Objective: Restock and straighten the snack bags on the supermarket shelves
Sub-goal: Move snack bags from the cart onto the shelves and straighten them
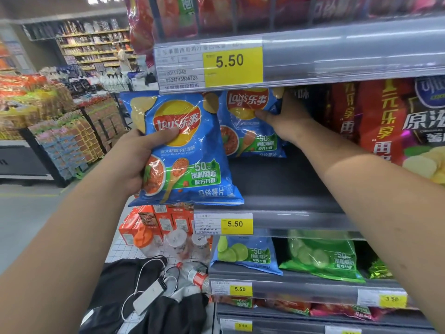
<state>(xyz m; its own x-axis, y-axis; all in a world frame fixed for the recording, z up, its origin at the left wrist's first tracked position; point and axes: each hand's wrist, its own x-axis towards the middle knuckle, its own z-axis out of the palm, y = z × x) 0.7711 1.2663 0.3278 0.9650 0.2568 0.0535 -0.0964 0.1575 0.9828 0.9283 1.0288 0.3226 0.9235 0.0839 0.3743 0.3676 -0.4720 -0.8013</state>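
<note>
My left hand (pixel 137 160) grips a blue Lay's chip bag (pixel 187 160) by its left side, holding it upright in front of the shelf's left end. A second, matching blue Lay's bag (pixel 243 131) stands on the dark middle shelf (pixel 277 186), and my right hand (pixel 281 119) reaches in and pinches its upper right corner. The bag's top is hidden behind the price rail above. To the right of it stand large red chip bags (pixel 375 121).
A yellow 5.50 price tag (pixel 232 66) hangs on the rail above, another 5.50 tag (pixel 237 224) below. Blue and green lime-flavour bags (pixel 322 259) lie on the lower shelf. A cart (pixel 125 247) with boxes, bottles, dark cloth and a phone stands at lower left. Display stands (pixel 60 131) fill the aisle left.
</note>
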